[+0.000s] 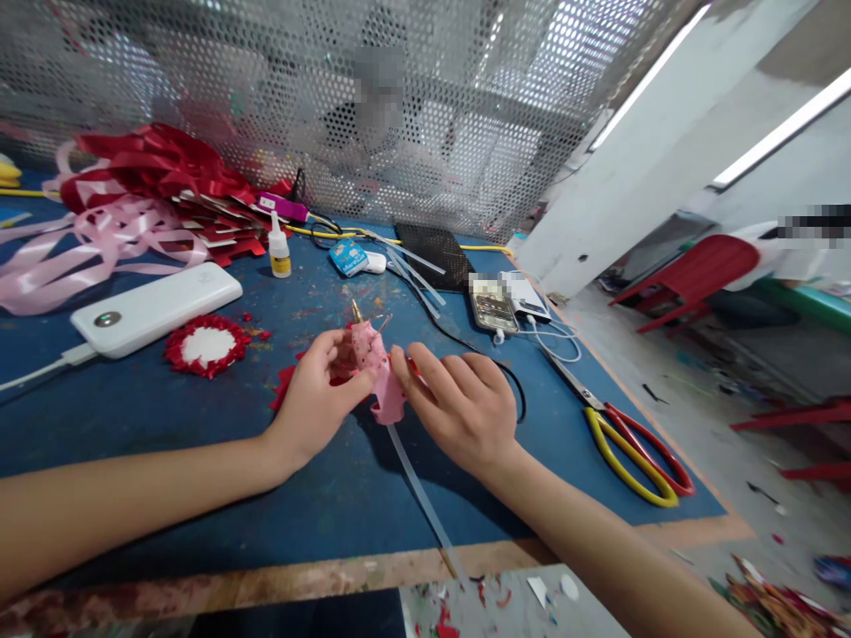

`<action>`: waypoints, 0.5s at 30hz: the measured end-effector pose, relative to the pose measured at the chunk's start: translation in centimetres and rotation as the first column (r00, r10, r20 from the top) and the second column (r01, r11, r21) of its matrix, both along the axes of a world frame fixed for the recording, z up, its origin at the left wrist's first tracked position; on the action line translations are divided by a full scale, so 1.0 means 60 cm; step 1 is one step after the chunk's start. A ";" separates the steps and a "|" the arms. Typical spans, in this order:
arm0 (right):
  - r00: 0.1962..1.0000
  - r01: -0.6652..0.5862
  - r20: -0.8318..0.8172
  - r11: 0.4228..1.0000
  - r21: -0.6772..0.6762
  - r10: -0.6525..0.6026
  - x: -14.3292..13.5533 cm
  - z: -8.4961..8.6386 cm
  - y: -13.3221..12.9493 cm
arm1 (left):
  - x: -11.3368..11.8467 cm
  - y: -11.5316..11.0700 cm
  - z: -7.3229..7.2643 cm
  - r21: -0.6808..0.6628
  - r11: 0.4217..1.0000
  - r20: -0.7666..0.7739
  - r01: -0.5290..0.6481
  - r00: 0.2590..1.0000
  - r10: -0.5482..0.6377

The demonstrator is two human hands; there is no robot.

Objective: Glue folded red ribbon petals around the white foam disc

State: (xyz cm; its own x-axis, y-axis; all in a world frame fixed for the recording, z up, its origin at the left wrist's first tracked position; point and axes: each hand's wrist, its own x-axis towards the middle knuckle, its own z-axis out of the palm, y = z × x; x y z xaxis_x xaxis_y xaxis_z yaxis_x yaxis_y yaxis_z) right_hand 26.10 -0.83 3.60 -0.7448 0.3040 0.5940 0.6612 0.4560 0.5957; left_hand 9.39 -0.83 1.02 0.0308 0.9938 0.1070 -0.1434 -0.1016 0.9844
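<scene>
In the middle, a pink hot glue gun point(380, 368) is held above the blue tabletop, its metal nozzle pointing up and away. A long clear glue stick point(420, 492) runs out of its back end toward the table's front edge. My left hand point(317, 394) is closed round the gun's left side, with the thumb lying along its body. From the right, my right hand point(462, 403) grips the gun with curled fingers, where a bit of orange-red shows. Red fabric pieces point(284, 385) lie partly hidden behind my left hand.
A red-rimmed white rosette point(207, 347) and a white power bank point(156, 310) lie left. Behind them are a glue bottle point(280, 250) and heaped ribbons point(156, 173). Scissors point(628, 443), a phone point(493, 304) and cables lie right. A perforated metal screen point(266, 97) stands behind.
</scene>
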 end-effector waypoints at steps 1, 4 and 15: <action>1.000 0.001 0.003 1.000 0.000 -0.001 0.000 0.000 0.000 | 0.000 0.000 0.000 0.002 1.000 -0.005 0.001 1.000 -0.001; 1.000 -0.003 0.016 1.000 0.001 0.003 -0.002 -0.001 -0.002 | 0.001 0.000 -0.001 -0.008 1.000 -0.022 -0.014 1.000 0.014; 1.000 0.008 0.018 0.999 -0.034 -0.008 -0.003 -0.001 -0.001 | -0.002 0.005 0.005 -0.065 0.998 -0.001 -0.010 1.000 0.010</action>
State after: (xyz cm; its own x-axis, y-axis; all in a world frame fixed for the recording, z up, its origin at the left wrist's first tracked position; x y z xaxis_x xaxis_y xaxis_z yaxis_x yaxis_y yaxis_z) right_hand 25.93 -0.89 3.56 -0.7524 0.3300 0.5701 0.6546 0.4710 0.5913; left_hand 9.27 -0.51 1.34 0.0207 0.9989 0.0418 -0.1423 -0.0384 0.9891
